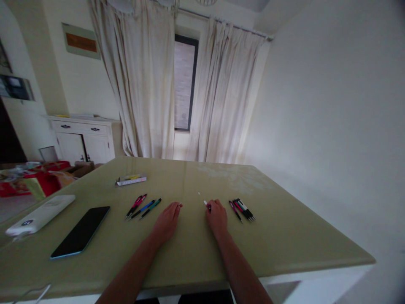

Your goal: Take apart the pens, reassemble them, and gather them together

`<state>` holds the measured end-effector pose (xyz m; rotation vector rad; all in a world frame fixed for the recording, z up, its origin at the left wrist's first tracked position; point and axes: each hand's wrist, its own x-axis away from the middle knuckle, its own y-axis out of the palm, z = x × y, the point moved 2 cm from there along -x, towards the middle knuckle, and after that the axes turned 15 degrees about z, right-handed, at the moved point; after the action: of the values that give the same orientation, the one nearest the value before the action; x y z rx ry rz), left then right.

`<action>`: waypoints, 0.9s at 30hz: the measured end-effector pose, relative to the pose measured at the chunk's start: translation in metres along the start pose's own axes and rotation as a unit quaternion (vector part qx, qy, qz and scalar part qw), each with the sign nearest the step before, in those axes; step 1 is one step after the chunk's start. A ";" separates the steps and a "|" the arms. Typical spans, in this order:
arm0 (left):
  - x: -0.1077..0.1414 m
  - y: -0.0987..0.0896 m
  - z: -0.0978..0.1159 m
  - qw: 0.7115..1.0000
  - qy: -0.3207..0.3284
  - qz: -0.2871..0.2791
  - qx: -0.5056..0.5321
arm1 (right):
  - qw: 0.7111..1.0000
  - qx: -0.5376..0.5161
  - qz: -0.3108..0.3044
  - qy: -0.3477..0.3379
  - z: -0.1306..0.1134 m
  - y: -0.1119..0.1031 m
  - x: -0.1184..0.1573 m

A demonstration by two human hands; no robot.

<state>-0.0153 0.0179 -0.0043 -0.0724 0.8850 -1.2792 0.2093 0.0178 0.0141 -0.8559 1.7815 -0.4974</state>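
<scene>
My left hand rests on the table with its fingers closed; a tiny pale tip shows at the fingertips, too small to name. My right hand is closed around a white and black object, mostly hidden by the fingers. Between and beyond the hands lies a tiny white piece. Left of my left hand are pink pens, a blue pen and a green pen. Several pens lie close together to the right of my right hand.
A black-screened phone and a white device lie on the table at the left. A small open box sits farther back. Behind the table are curtains and a white cabinet; a wall stands at the right.
</scene>
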 end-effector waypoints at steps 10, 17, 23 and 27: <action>-0.004 0.002 -0.008 0.995 -0.046 0.029 -0.079 | 1.000 -0.027 0.011 0.011 0.005 0.004 0.001; -0.006 0.000 -0.008 0.994 -0.050 0.046 -0.087 | 0.998 -0.051 0.022 0.017 0.008 0.006 0.001; -0.008 0.000 -0.009 0.990 -0.034 0.049 -0.126 | 0.997 -0.073 0.015 0.008 0.005 0.012 -0.001; -0.010 0.000 -0.011 0.973 -0.018 0.035 -0.226 | 0.996 -0.083 0.003 0.020 0.004 0.015 -0.002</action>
<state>-0.0220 0.0309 -0.0060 -0.4183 1.1240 -0.9887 0.2086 0.0297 0.0034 -0.9605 1.8808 -0.3666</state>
